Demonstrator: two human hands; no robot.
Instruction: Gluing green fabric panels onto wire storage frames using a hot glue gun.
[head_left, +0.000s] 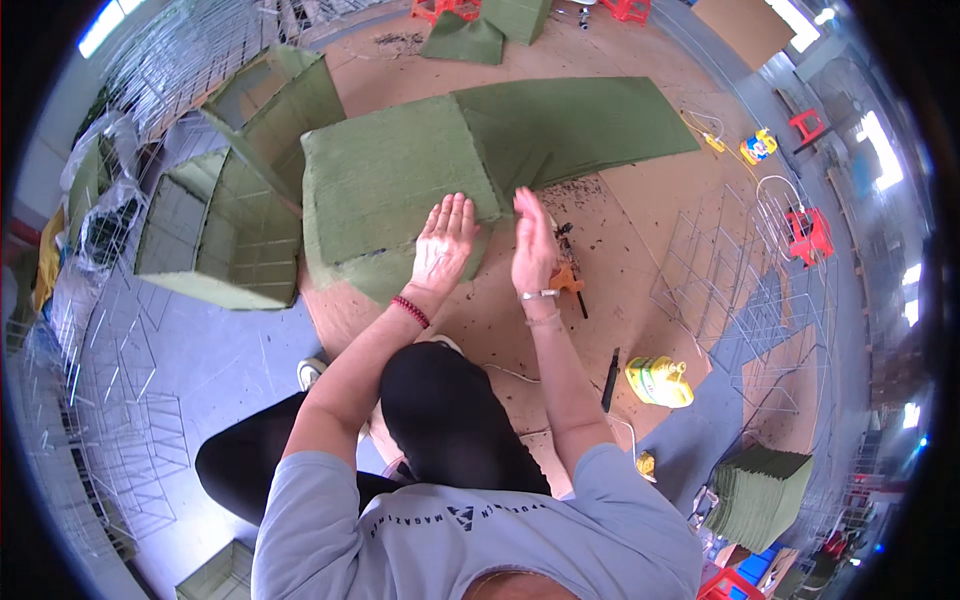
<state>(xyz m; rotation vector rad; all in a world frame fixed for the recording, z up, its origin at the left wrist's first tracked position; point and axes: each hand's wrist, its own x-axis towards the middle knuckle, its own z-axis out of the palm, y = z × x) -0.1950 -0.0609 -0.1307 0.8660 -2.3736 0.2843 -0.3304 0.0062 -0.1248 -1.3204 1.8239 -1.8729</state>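
A box covered in green felt-like sheet (385, 170) stands in front of me on brown cardboard. My left hand (445, 245) lies flat on the near right part of its top, fingers stretched out. Beside the box's right side is my right hand (534, 245), held edge-on with straight fingers and holding nothing; whether it touches the box I cannot tell. A long green sheet (590, 125) stretches away to the right from the box's far side. An orange tool with a black rod-like part (567, 279) lies next to my right wrist, partly hidden.
Open green boxes with wire ribs (225, 230) stand at the left. Wire frames (710, 270) lie at the right. A yellow bottle (660, 382), a black tool (611, 380) and a white cord are near my right arm. Stacked green sheets (760, 500) sit lower right. Dark scraps litter the cardboard.
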